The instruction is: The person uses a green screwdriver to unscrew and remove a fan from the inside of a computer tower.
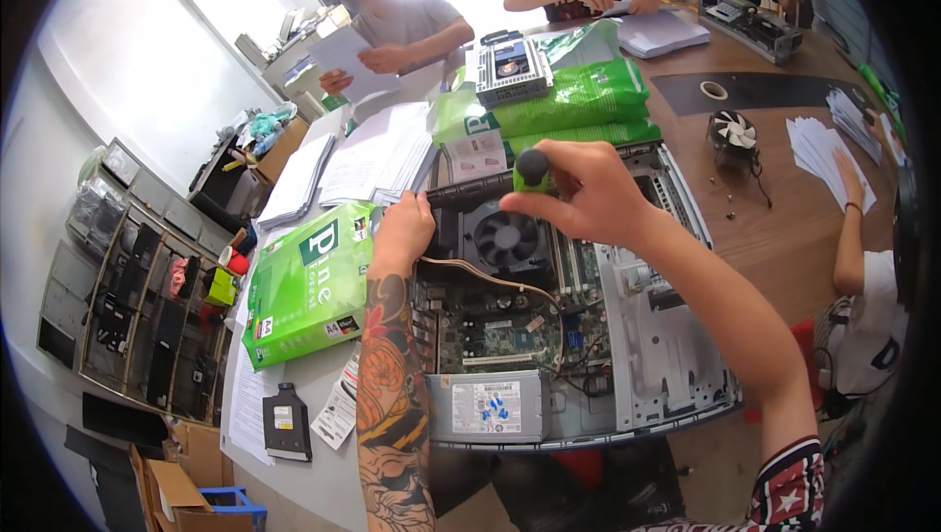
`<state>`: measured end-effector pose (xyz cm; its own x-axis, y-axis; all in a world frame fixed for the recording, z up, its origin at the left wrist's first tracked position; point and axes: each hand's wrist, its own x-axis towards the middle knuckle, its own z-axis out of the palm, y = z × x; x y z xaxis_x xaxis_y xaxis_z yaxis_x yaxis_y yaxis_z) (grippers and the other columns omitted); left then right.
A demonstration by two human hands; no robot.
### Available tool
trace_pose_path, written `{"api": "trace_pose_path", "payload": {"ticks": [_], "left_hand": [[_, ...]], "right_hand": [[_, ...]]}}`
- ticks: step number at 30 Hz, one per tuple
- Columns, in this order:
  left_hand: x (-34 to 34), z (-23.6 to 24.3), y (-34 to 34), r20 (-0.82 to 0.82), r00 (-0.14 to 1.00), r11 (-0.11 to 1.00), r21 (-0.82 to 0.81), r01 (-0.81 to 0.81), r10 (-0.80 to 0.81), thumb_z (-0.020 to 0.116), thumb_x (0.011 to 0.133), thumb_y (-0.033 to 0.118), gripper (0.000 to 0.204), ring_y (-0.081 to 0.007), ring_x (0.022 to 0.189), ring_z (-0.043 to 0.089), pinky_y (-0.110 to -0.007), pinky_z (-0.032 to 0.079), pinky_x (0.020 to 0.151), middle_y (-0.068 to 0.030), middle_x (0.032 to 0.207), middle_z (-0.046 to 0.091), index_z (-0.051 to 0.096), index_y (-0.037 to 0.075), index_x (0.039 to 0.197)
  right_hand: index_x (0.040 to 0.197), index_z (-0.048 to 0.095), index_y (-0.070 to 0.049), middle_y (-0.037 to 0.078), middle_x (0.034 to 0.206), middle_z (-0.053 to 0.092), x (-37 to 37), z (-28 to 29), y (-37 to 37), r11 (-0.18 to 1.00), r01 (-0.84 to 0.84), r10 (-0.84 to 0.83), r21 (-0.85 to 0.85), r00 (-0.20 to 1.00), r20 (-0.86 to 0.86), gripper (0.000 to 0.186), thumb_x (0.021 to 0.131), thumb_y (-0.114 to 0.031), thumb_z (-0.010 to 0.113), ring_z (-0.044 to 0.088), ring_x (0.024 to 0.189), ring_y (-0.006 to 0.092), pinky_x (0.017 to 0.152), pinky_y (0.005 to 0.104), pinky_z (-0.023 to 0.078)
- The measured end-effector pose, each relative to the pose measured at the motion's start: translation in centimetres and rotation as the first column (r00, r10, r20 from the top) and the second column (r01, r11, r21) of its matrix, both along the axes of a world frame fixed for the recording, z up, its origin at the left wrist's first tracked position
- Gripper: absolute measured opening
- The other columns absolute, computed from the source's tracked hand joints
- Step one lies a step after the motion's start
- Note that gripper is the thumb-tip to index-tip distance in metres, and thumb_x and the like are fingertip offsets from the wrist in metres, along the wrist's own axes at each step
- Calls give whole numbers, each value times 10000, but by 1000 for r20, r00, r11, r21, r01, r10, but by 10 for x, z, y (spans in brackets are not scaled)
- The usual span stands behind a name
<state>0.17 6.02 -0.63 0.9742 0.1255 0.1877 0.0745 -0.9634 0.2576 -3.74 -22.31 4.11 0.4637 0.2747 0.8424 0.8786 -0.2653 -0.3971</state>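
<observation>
An open desktop computer case (pixel 652 336) lies flat on the table, its motherboard, black cooling fan (pixel 505 238) and grey power supply (pixel 487 406) exposed. My right hand (pixel 588 194) grips a screwdriver with a green and black handle (pixel 530 171), held upright over the fan. My left hand (pixel 404 228) rests on the case's left edge beside the fan, touching a black part there.
Green paper reams lie left (pixel 309 282) and behind the case (pixel 578 101). A loose cooler fan (pixel 733 132), tape roll (pixel 714 91), paper stacks and an optical drive (pixel 286 421) sit around. Other people work at the far side and at the right. Shelves stand at the left.
</observation>
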Motion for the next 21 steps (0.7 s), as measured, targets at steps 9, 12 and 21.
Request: {"api": "trace_pose_path", "payload": {"ticks": [9, 12, 21], "left_hand": [[-5, 1, -3, 11, 1000, 998, -59, -22, 23, 367, 1004, 311, 408, -524, 968, 567, -554, 433, 865, -347, 1005, 614, 573, -39, 1037], [-1, 0, 0, 4, 1000, 999, -48, -11, 12, 364, 1003, 319, 411, -528, 974, 565, -550, 435, 874, -348, 1015, 614, 576, -29, 1055], [-3, 3, -3, 15, 1000, 1000, -30, 8, -8, 372, 1000, 331, 424, -528, 937, 596, -562, 458, 863, -360, 959, 629, 559, -47, 1042]], "right_hand": [[869, 669, -32, -13, 608, 558, 14, 1, -10, 982, -13, 64, 188, 962, -267, 325, 816, -328, 793, 419, 484, 33, 446, 225, 316], [885, 657, -43, 9, 643, 574, 10, 0, -7, 999, 41, -37, 24, 990, -132, 336, 781, -317, 820, 438, 485, 57, 455, 234, 341], [938, 646, -15, 19, 728, 619, 4, 6, -7, 990, -48, 25, -131, 984, -174, 294, 816, -234, 798, 515, 551, 69, 519, 226, 411]]}}
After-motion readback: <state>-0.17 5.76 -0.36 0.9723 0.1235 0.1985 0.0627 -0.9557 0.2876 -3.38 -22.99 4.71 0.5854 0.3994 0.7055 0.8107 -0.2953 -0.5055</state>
